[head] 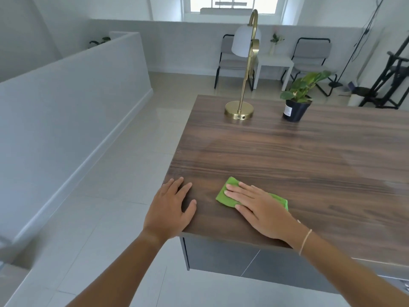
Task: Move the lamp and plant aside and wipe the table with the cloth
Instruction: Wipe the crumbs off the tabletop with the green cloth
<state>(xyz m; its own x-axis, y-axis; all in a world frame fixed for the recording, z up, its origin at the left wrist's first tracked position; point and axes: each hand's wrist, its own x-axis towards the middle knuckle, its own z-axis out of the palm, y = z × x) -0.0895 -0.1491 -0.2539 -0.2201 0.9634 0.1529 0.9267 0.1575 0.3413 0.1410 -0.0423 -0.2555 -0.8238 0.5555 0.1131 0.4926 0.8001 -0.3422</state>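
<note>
A green cloth lies flat on the dark wooden table near its front left corner. My right hand presses flat on the cloth, fingers spread and pointing left. My left hand rests open on the table's left corner, holding nothing. A brass lamp with a white shade stands at the table's far edge. Right of the lamp stands a leafy plant in a black pot, also near the far edge.
Pale tiled floor lies left of and in front of the table. A low white wall runs along the left. Two grey chairs and a small white side table stand beyond the table. Black stands are at far right.
</note>
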